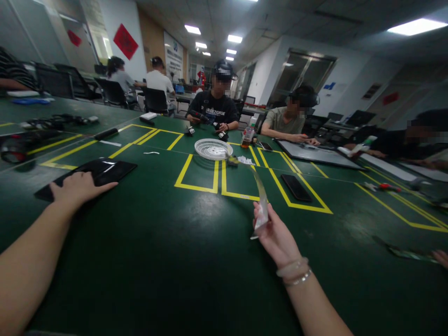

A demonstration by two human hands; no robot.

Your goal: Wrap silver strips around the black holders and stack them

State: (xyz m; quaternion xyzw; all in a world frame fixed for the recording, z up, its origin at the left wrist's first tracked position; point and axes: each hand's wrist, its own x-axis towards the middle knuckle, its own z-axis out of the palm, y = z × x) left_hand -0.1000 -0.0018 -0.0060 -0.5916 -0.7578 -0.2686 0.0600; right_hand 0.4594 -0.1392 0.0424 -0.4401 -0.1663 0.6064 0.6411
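Note:
My left hand (79, 187) lies flat, fingers stretched, on a black tablet-like slab (101, 170) at the left of the green table (168, 261). My right hand (275, 233) is raised over the middle of the table, with a bracelet at the wrist. Its fingers pinch one end of a long clear strip (261, 196), like tape or film. The strip runs up and away toward a crumpled white scrap (246, 161) beside a white round basket (213, 149).
Yellow tape boxes (196, 188) mark the table. A black phone (296, 187) lies right of the strip. Several people sit at the far side (215, 109) and right (290, 119) with their own devices. A red-handled tool (383, 186) and cables (45, 123) lie toward the edges.

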